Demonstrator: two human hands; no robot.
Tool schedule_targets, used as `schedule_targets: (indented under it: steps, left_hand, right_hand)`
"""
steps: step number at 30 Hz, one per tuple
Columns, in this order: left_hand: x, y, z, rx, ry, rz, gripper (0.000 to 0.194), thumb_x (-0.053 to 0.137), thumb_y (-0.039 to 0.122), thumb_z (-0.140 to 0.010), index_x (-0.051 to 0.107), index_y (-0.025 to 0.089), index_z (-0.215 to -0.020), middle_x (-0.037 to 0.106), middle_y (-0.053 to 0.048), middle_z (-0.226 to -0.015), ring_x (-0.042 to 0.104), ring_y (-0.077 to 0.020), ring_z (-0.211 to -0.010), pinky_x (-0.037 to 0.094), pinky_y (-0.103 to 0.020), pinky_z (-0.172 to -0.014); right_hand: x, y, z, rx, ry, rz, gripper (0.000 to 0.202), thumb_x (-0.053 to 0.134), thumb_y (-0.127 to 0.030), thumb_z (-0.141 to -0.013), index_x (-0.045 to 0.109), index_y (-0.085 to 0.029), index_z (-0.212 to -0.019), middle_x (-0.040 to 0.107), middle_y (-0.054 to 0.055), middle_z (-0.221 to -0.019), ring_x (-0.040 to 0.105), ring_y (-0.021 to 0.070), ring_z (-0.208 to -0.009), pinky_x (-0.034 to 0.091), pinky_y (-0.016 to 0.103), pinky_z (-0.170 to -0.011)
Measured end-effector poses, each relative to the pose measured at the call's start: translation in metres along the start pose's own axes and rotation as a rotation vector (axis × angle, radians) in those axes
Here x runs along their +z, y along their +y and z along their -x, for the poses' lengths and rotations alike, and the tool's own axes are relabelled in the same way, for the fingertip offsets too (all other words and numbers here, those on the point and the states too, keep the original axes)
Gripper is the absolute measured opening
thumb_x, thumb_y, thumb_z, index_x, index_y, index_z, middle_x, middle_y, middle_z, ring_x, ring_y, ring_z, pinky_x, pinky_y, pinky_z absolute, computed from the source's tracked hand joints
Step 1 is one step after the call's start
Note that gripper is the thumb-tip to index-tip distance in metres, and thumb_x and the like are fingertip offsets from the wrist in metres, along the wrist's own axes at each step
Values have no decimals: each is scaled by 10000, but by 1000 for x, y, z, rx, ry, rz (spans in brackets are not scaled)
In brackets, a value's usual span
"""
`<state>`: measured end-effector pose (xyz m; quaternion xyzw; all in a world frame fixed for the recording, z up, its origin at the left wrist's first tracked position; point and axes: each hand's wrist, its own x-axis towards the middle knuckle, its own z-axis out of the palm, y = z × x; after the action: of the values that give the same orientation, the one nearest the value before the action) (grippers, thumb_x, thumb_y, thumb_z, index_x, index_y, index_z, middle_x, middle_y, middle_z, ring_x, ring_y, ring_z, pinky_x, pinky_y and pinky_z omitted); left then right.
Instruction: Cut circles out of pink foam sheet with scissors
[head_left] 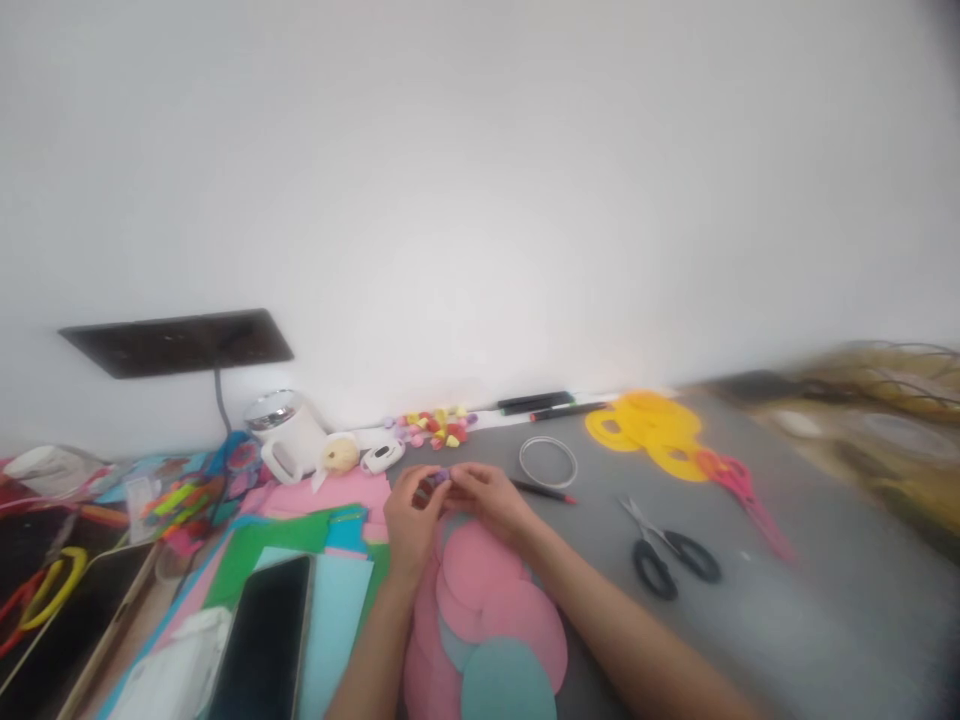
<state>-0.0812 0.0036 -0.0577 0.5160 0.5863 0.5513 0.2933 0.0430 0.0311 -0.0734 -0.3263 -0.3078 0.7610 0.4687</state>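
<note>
Just beyond the pink circles [480, 565] on the tabletop [787, 620], my left grip [409, 512] and right grip [491, 497] pinch a small purple piece [442, 476] (too blurred to identify). Black-handled scissors [666, 537] lie to the right.

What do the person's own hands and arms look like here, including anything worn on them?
The left hand and right hand are ungloved. The left forearm and right forearm show no sleeve, watch or bracelet. Blur hides whether rings are worn.

Left hand [410, 515] beside right hand [495, 497], fingers [469, 480] bent, forearms [592, 600] angled inward
</note>
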Motion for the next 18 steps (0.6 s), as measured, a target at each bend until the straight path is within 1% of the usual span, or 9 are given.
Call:
schedule_targets:
  steps: [3,4,6,9,12,14,18]
  left_hand:
    - [-1,2,-2,-176,-10,152,234,723,309,-633,685,176,-822,661,-39,-789,552,-124,-603,427,-221,-487]
    - [-1,2,-3,-214,-19,190,263,731,319,-625,685,167,-835,661,-35,-748,542,-117,-566,415,-218,-463]
    - [-2,0,-4,-255,-43,250,311,739,340,-619,683,153,-861,663,-31,-713,524,-101,-521,405,-215,-447]
    - [-3,-1,-5,-324,-85,349,355,762,360,-590,687,136,-855,671,-38,-714,519,-90,-508,413,-218,-458]
    - [-3,1,-5,-386,-104,424,392,786,371,-547,694,124,-838,661,-35,-670,520,-87,-501,402,-211,-448]
    - [-4,3,-5,-416,-104,458,405,795,375,-529,697,122,-830,655,-29,-651,515,-80,-492,391,-203,-442]
    - [-5,6,-5,-455,-125,492,402,808,368,-507,699,122,-806,637,-17,-596,526,-85,-481,388,-202,-441]
  right_hand:
    - [1,-1,0,-20,8,-4,341,833,-377,-545,691,-139,-744,679,14,-672,635,128,-637,509,305,-716]
    - [0,-1,0,-23,3,-4,343,838,-370,-539,693,-139,-746,680,15,-671,631,125,-630,508,300,-709]
    - [0,-2,0,-25,-8,-2,347,840,-366,-537,692,-138,-752,681,17,-667,626,122,-625,505,288,-695]
    - [0,-2,0,-25,-18,2,333,827,-388,-559,678,-139,-724,673,15,-647,623,116,-615,497,266,-657]
    - [0,-2,0,-25,-33,4,326,809,-412,-581,657,-147,-694,653,-2,-618,610,108,-584,490,256,-624]
    - [0,-2,1,-28,-55,5,324,805,-411,-588,658,-153,-719,647,-10,-615,606,106,-576,488,259,-621]
    - [0,-2,1,-35,-105,9,330,829,-343,-569,665,-162,-791,653,-15,-639,606,112,-586,484,266,-618]
